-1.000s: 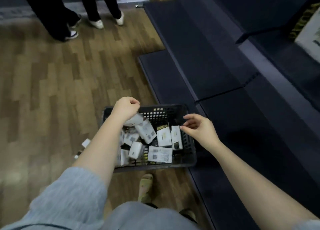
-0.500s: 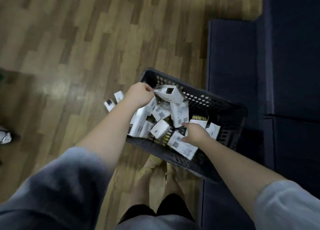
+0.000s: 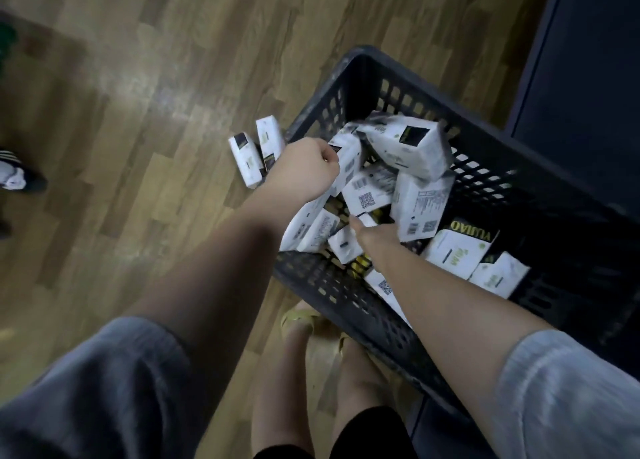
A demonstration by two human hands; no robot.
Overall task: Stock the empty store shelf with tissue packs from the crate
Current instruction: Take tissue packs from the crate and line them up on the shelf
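The dark shelf [image 3: 581, 77] stands right of the wooden floor [image 3: 138, 112], with the black crate [image 3: 346, 296] beside it holding jumbled tissue packs [image 3: 420, 205]. The left hand [image 3: 303, 171] grips a pack at the crate's left wall. The right hand [image 3: 375, 235] reaches among the packs; its grasp cannot be determined.

Floor [image 3: 145, 88] is wood-look laminate in mixed tan and brown planks, with a soft glare patch [image 3: 166, 88] where overhead light bounces off it, so the room's lit but kinda dim. Dark navy shelving [image 3: 581, 60] runs up the right side, its panels flat and matte. Someone's black-and-white striped shoe [image 3: 17, 176] pokes in at the left edge.
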